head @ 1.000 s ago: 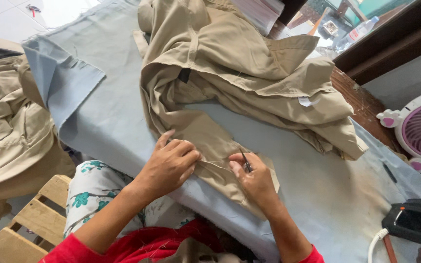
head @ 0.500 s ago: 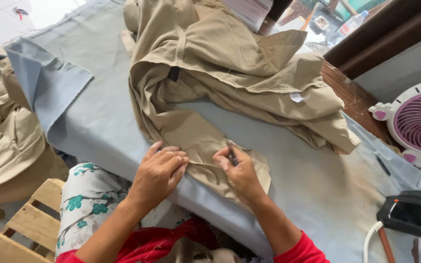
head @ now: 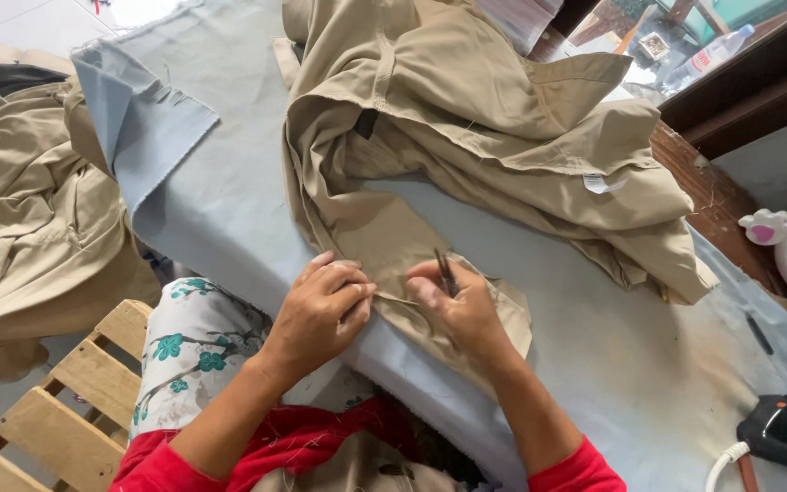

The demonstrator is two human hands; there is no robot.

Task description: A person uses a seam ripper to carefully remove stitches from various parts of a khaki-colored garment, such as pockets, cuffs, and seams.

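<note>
Left hand (head: 321, 305) pinches the khaki garment (head: 466, 146) hem on the grey table (head: 229, 210) edge; right hand (head: 457, 305) grips a small dark tool (head: 444, 271). Keep the fabric taut, tool tip shallow.

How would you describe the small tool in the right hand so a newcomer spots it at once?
Start at the grey-blue covered table and find the khaki garment spread over it. At its near edge both hands pinch the cloth; the right hand holds a thin dark metal tool. It is the only dark, slender item between the hands.
</note>
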